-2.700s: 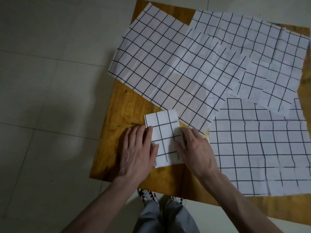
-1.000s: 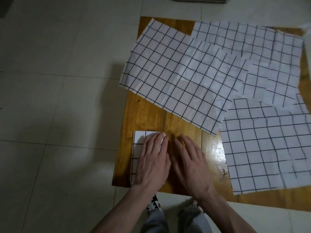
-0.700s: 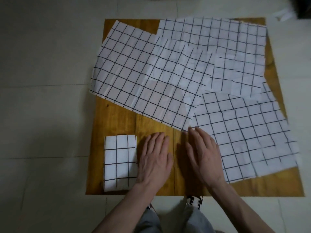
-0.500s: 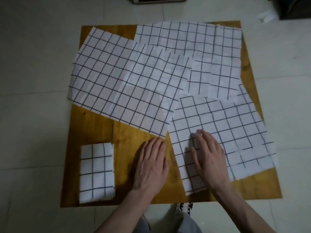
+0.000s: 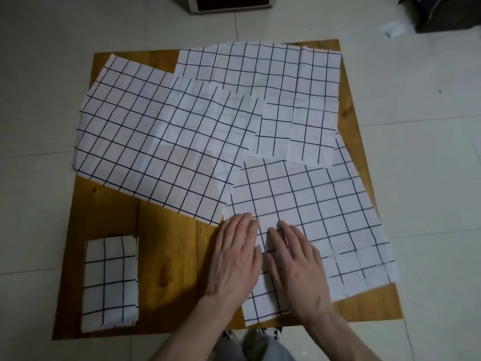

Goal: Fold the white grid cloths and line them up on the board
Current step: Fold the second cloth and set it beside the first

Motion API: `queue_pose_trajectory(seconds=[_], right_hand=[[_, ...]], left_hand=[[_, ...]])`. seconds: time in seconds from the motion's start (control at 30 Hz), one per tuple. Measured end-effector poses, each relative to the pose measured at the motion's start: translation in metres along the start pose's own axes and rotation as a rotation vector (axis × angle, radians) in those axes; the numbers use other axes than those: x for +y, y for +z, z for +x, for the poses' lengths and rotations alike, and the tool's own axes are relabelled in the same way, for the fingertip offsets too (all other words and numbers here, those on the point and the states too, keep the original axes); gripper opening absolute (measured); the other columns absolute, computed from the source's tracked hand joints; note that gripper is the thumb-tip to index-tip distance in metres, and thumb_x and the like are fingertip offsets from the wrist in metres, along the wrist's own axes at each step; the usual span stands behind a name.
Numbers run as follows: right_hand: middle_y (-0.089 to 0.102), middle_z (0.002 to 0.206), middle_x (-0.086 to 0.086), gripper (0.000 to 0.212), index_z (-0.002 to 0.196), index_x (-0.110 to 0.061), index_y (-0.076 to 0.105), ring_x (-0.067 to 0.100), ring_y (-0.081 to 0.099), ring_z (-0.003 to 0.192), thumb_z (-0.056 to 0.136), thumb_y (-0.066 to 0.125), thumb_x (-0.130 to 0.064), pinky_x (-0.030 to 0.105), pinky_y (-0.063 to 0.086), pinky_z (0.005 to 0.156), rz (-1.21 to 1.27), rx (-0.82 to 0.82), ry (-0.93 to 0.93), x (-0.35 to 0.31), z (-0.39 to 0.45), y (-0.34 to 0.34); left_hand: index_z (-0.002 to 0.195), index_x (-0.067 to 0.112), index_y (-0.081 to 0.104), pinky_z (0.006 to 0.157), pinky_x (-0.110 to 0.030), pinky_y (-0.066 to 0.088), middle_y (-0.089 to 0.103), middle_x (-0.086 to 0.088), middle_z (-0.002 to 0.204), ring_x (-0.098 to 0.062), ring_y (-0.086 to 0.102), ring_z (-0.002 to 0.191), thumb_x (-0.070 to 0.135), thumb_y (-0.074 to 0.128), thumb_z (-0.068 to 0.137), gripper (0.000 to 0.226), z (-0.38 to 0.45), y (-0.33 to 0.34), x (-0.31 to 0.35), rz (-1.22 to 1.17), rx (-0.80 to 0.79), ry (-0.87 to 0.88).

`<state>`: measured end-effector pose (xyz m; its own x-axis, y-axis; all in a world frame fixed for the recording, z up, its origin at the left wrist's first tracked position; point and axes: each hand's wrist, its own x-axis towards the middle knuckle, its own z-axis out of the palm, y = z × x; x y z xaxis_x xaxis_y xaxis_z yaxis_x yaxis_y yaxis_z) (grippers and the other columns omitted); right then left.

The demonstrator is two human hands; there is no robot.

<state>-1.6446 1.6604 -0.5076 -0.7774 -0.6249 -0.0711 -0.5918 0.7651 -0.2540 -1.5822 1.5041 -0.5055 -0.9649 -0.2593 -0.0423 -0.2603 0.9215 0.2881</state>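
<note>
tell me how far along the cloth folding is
One folded cloth lies at the board's near left corner. Both hands, left hand and right hand, rest flat on the near right cloth. At least two other unfolded cloths remain behind.

A folded cloth (image 5: 109, 284) lies at the board's (image 5: 166, 272) lower left (three open cloths (image 5: 161, 142) overlap across the frame's top and right).

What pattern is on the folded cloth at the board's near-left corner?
White with a black grid, seen in the head view: folded cloth.
</note>
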Motion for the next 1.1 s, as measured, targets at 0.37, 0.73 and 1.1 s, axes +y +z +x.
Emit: queue_pose_trajectory(seconds=[0.37, 0.73, 1.1], right_hand=[[0.045, 0.157, -0.003, 0.047, 0.153, -0.024, 0.048, 0.021, 0.044, 0.143, 0.108, 0.042, -0.036, 0.038, 0.038, 0.111, 0.103, -0.031, -0.035, 0.033, -0.024, -0.017], [0.063, 0.132, -0.002, 0.026, 0.12, -0.027, 0.072, 0.027, 0.058, 0.121, 0.094, 0.072, -0.024, 0.042, 0.041, 0.102, 0.129, 0.045, -0.104, 0.105, 0.047, -0.032], [0.069, 0.095, -0.006, 0.007, 0.101, -0.02, 0.07, 0.023, 0.065, 0.084, 0.095, 0.073, -0.019, 0.034, 0.044, 0.088, 0.1, 0.035, -0.281, 0.105, 0.063, -0.087]], left_hand=[[0.158, 0.009, 0.042, 0.121, -0.052, 0.038, 0.041, -0.013, 0.164, -0.03, 0.04, 0.151, 0.037, 0.028, 0.107, 0.06, 0.008, 0.009, -0.008, 0.105, -0.074, 0.074], [0.124, 0.017, 0.068, 0.103, -0.045, 0.048, 0.063, -0.002, 0.127, -0.023, 0.057, 0.118, 0.025, 0.064, 0.101, 0.025, 0.014, 0.002, -0.004, -0.081, 0.098, 0.031], [0.103, 0.024, 0.082, 0.07, -0.039, 0.064, 0.081, 0.008, 0.091, -0.015, 0.076, 0.078, 0.029, 0.075, 0.096, 0.01, 0.041, -0.044, -0.007, -0.397, 0.055, -0.124]])
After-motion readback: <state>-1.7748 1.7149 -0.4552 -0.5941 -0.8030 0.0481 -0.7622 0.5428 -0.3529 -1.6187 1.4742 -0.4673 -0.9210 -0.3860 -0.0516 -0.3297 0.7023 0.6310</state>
